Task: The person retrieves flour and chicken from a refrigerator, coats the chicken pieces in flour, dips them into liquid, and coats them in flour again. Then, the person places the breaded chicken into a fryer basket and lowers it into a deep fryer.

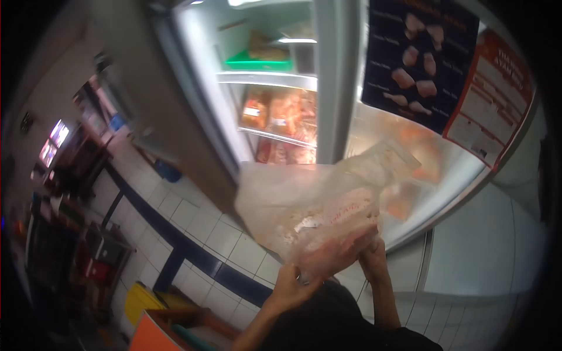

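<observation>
A large see-through plastic bag of raw meat (pixel 339 248), pinkish and tilted, is held up before the open fridge (pixel 266 77). My left hand (pixel 294 288) is closed on the bag's lower left edge, with something shiny at the fingers. On the lower right side, my right hand (pixel 372 260) grips the same bag, its fingers partly hidden behind the plastic. The bag's loose, wrinkled upper part (pixel 374 167) spreads out in front of the fridge opening and the glass door.
Packs of meat (pixel 287 114) lie on a lit shelf below a green tray (pixel 257 61). The fridge door (pixel 181 111) stands open on the left. Posters (pixel 418 64) hang on the glass at right. An orange box (pixel 155 333) and a yellow item (pixel 137 298) are at lower left.
</observation>
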A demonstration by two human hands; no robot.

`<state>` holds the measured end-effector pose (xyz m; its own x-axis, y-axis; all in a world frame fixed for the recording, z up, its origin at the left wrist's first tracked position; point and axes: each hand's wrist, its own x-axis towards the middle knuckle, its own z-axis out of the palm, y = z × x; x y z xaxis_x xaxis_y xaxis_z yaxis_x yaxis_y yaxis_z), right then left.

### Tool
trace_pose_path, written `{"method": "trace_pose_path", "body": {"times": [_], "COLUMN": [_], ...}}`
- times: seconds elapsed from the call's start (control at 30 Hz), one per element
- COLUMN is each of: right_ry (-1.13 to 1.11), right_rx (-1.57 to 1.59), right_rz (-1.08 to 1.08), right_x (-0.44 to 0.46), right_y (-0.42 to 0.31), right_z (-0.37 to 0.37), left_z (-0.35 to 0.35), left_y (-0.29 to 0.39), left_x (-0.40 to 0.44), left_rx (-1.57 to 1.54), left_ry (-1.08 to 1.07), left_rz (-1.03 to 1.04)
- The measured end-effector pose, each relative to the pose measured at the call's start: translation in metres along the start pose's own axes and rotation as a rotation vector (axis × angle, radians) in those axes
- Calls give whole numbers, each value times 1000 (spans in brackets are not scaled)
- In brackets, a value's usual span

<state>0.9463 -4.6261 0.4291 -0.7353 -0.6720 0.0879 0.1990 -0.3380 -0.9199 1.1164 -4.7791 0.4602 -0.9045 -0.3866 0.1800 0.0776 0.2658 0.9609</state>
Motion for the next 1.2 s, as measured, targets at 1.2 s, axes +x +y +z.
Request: {"method": "trace_pose_path", "body": {"times": [1.2], "right_ry": [-2518], "right_rx": [102], "right_rz": [736], "right_x": [-471], "right_y": [281], "right_z": [473], "left_z": [23], "left_y": [-27], "left_x": [-582], "left_rx": [488], "left_ry": [2411], "left_rz": [-780]}}
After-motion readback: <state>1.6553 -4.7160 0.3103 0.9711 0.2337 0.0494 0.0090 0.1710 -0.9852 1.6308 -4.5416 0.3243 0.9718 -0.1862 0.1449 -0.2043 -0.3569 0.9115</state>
